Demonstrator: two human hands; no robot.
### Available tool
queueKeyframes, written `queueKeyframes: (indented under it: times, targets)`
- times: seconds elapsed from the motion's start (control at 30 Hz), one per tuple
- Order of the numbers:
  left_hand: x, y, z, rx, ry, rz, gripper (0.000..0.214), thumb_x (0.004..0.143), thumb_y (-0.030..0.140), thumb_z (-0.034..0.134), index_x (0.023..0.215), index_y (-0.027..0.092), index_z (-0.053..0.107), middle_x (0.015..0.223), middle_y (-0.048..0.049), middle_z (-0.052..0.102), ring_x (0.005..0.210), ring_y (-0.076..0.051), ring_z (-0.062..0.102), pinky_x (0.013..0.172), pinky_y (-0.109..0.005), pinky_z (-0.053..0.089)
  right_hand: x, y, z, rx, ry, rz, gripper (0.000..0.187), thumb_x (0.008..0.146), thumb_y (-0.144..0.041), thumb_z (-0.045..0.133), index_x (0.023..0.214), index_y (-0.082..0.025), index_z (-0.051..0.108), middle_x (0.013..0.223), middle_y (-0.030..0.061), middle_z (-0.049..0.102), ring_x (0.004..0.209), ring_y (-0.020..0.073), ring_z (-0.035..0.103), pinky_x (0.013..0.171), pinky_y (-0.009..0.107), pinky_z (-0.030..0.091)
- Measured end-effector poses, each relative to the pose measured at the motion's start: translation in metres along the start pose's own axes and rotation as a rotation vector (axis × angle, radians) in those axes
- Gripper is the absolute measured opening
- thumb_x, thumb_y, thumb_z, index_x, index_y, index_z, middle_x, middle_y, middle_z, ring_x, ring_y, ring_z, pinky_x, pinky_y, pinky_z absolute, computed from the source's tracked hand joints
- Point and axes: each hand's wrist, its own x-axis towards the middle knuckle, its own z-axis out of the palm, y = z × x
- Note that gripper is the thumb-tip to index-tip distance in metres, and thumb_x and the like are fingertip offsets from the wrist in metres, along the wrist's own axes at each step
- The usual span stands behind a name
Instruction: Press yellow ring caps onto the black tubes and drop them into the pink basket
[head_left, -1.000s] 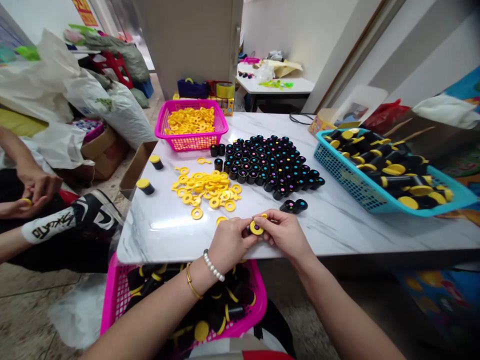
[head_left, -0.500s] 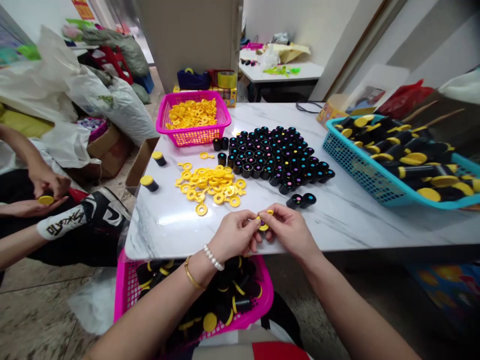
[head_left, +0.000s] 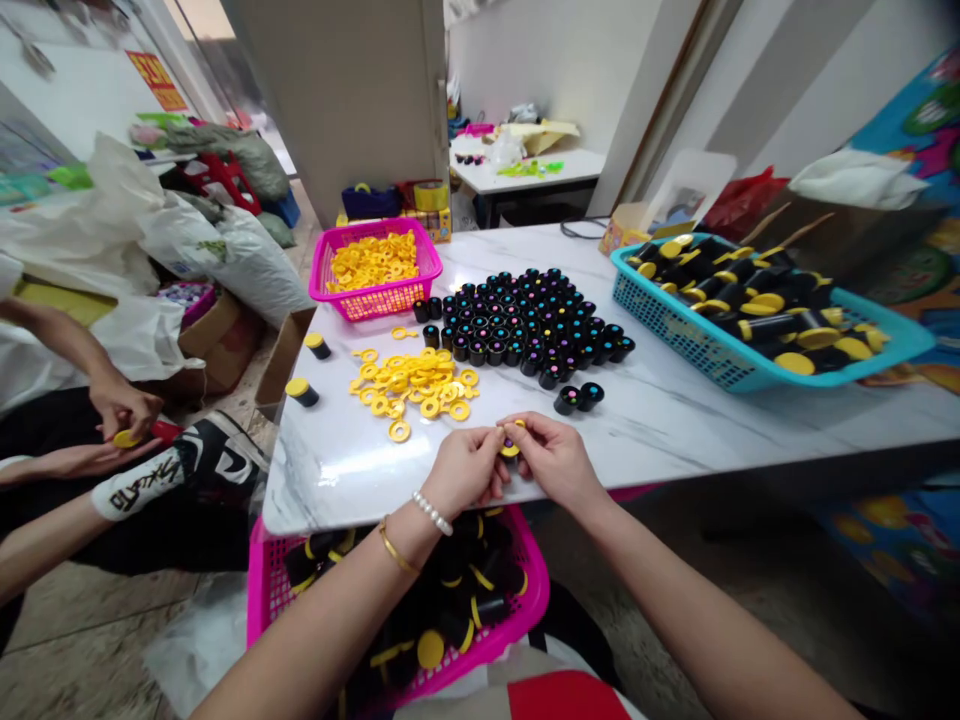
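At the near edge of the marble-look table, my left hand and my right hand meet, fingers closed round one small piece. It is a yellow ring with a dark, purple-spotted centre, seemingly set on a black cylinder that my fingers mostly hide. Beyond my hands lies a loose pile of yellow rings with tabs. Black cylinders with coloured dots on top stand packed together behind it. Two more black cylinders stand apart, nearer my right hand.
A pink basket holds yellow rings; a blue basket at right holds yellow-capped black cylinders. Another pink basket with capped cylinders sits below the table edge. Two capped cylinders stand at left. A co-worker's hands hold a yellow-capped piece.
The view has turned somewhat to the right, shifting the table leftward in the picture. My two hands stay together on the same yellow-ringed piece. The co-worker's upper hand has shifted slightly.
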Motion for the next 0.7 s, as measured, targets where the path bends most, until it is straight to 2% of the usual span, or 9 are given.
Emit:
queueKeyframes:
  times: [0.17,0.3,0.33,0.4,0.43,0.5,0.53,0.6,0.7]
  targets:
    - [0.004,0.000,-0.002,0.037,-0.031,-0.028,0.034,0.089,0.041,0.040,0.071,0.015,0.054,0.049,0.0030,0.054,0.031,-0.008,0.045,0.030,-0.017,0.030,0.002,-0.003,-0.012,0.061,-0.246,0.035,0.033,0.086,-0.040,0.056,0.111,-0.019,0.056,0.073,-0.0016,0.059,0.053,0.0107,0.057,0.050,0.021,0.045]
    - [-0.001,-0.003,0.001,0.155,0.049,0.028,0.043,0.091,0.044,0.033,0.066,0.015,0.055,0.041,0.0034,0.048,0.027,-0.007,0.038,0.031,-0.019,0.027,0.001,-0.004,-0.016,0.027,-0.234,0.013,0.030,0.085,-0.038,0.056,0.108,-0.019,0.051,0.070,-0.0038,0.055,0.056,0.0112,0.057,0.052,0.022,0.044]
    - [-0.005,-0.005,0.002,0.165,0.068,0.053,0.043,0.091,0.044,0.032,0.070,0.015,0.057,0.043,0.0033,0.049,0.029,-0.008,0.039,0.032,-0.019,0.029,0.000,-0.003,-0.015,0.030,-0.218,0.014,0.029,0.085,-0.038,0.056,0.105,-0.019,0.051,0.069,-0.0042,0.054,0.055,0.0112,0.056,0.051,0.022,0.043]
    - [-0.013,-0.008,0.004,0.232,0.115,0.152,0.036,0.092,0.040,0.034,0.093,0.016,0.060,0.051,0.0034,0.054,0.037,-0.009,0.046,0.039,-0.020,0.035,-0.001,-0.001,-0.012,0.053,-0.202,0.021,0.028,0.084,-0.038,0.057,0.103,-0.019,0.052,0.067,-0.0047,0.052,0.053,0.0112,0.053,0.048,0.022,0.041]
    - [-0.016,-0.011,0.005,0.292,0.150,0.226,0.031,0.090,0.037,0.040,0.107,0.018,0.058,0.058,0.0032,0.057,0.043,-0.010,0.050,0.045,-0.021,0.039,-0.002,0.000,-0.011,0.064,-0.195,0.017,0.029,0.084,-0.038,0.057,0.104,-0.018,0.054,0.067,-0.0046,0.051,0.052,0.0112,0.052,0.048,0.023,0.040]
    - [-0.020,-0.016,0.006,0.453,0.252,0.393,0.039,0.083,0.030,0.054,0.121,0.020,0.051,0.072,0.0014,0.060,0.059,-0.012,0.056,0.058,-0.024,0.044,-0.004,0.002,-0.010,0.054,-0.141,-0.027,0.033,0.083,-0.037,0.059,0.109,-0.017,0.058,0.067,-0.0040,0.049,0.055,0.0117,0.049,0.050,0.024,0.040]
    - [-0.021,-0.018,0.006,0.535,0.308,0.463,0.041,0.080,0.027,0.059,0.119,0.020,0.053,0.078,0.0001,0.060,0.066,-0.013,0.056,0.064,-0.026,0.045,-0.005,0.002,-0.010,0.032,-0.102,-0.064,0.036,0.082,-0.036,0.060,0.113,-0.017,0.060,0.069,-0.0031,0.048,0.059,0.0124,0.049,0.054,0.025,0.041]
    - [-0.020,-0.020,0.008,0.641,0.393,0.541,0.029,0.077,0.027,0.063,0.106,0.019,0.061,0.084,-0.0021,0.056,0.074,-0.015,0.055,0.070,-0.028,0.044,-0.008,0.001,-0.013,0.017,-0.057,-0.109,0.038,0.082,-0.035,0.060,0.117,-0.019,0.062,0.075,-0.0014,0.047,0.067,0.0132,0.048,0.060,0.026,0.041]
    - [-0.016,-0.021,0.010,0.685,0.408,0.563,0.015,0.082,0.029,0.060,0.093,0.019,0.063,0.086,-0.0026,0.051,0.077,-0.015,0.052,0.069,-0.027,0.044,-0.003,-0.001,-0.021,0.199,-0.173,-0.005,0.032,0.084,-0.035,0.056,0.108,-0.017,0.067,0.085,0.0014,0.050,0.068,0.0117,0.048,0.061,0.025,0.042]
